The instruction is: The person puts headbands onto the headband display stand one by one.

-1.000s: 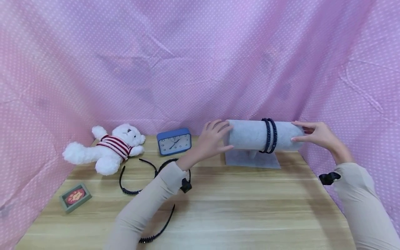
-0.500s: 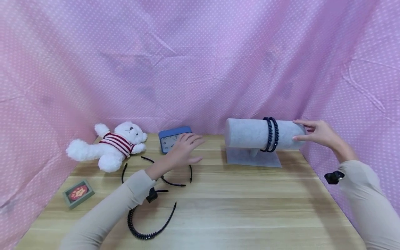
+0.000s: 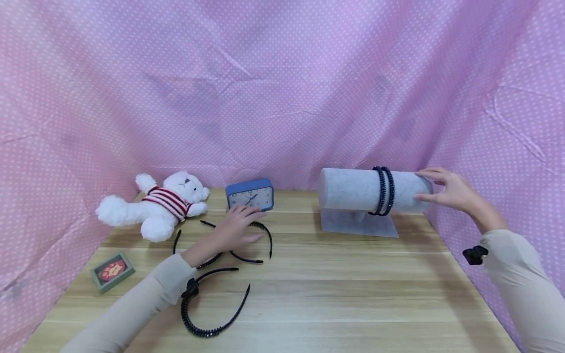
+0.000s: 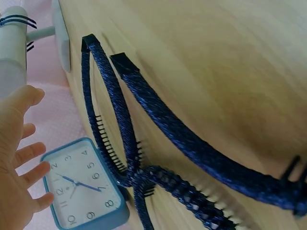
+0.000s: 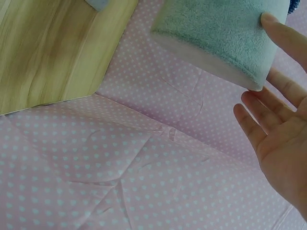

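Note:
My left hand (image 3: 234, 230) hangs with spread fingers over dark beaded headbands on the table, holding nothing. In the left wrist view, that hand's fingers overlap the clock's edge, beside crossed headbands (image 4: 127, 115) and a nearer headband (image 4: 192, 148). A further headband (image 3: 194, 329) lies at the front left. At the right, my right hand (image 3: 454, 193) grips the end of a grey cylindrical headband stand (image 3: 348, 189), thumb in front and fingers over the top and behind. Two dark headbands (image 3: 383, 191) sit side by side around the cylinder, which rests on a flat base (image 3: 335, 223).
A blue alarm clock (image 3: 249, 189) stands behind the left hand. A white teddy bear (image 3: 163, 206) in a striped shirt lies at the back left, with a small green frame (image 3: 112, 271) in front. Pink dotted cloth (image 3: 282, 98) surrounds the wooden table (image 3: 353, 294).
My left hand has let go of the stand's left end and moved left and down over the headbands. The right hand has stayed at the right end of the stand.

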`<state>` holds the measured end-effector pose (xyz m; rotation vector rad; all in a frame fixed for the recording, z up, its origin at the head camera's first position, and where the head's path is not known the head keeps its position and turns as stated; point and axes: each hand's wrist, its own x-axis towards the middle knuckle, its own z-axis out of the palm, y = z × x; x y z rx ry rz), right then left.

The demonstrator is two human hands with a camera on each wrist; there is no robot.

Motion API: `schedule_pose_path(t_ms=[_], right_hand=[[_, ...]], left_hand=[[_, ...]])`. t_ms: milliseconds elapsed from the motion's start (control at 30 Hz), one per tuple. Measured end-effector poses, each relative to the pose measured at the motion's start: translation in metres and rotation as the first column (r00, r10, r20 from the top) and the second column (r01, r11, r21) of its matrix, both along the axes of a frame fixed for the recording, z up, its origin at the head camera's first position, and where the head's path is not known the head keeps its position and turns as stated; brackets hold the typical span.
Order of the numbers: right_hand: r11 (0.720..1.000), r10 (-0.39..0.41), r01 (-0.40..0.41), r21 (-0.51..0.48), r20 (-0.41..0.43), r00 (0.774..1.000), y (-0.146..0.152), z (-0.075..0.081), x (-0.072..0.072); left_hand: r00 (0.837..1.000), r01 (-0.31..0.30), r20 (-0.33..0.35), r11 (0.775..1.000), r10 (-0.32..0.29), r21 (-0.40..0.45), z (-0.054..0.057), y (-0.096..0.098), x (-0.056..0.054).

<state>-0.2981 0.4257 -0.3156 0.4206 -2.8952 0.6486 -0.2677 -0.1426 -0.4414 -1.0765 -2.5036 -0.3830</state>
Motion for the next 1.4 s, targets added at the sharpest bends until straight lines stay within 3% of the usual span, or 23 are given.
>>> schedule_pose_path(t_ms=[367, 767, 1033, 1300, 1400], right_hand=[[0.999, 0.035, -0.036, -0.018, -0.063, 0.997, -0.001, 0.0, -0.003], [1.0, 0.023, -0.023, -0.008, -0.077, 0.997, -0.002, 0.002, -0.002], [1.0, 0.015, -0.015, -0.011, -0.051, 0.999, -0.003, 0.004, -0.001], [1.0, 0.01, -0.011, -0.017, -0.08, 0.997, -0.001, 0.002, -0.002], [1.0, 0.008, -0.01, -0.023, -0.08, 0.997, -0.002, 0.001, -0.002]], left_hand=[[0.982, 0.016, 0.189, 0.999, -0.006, -0.05, 0.003, -0.005, 0.001], [0.977, 0.01, 0.212, 0.999, -0.002, -0.037, -0.006, -0.023, -0.011], [0.953, -0.065, 0.288, 0.992, 0.094, -0.107, -0.009, -0.035, -0.017], [0.955, -0.094, 0.269, 0.988, 0.123, -0.119, -0.021, -0.042, -0.029], [0.949, -0.103, 0.286, 0.987, 0.134, -0.12, -0.023, -0.042, -0.031]])
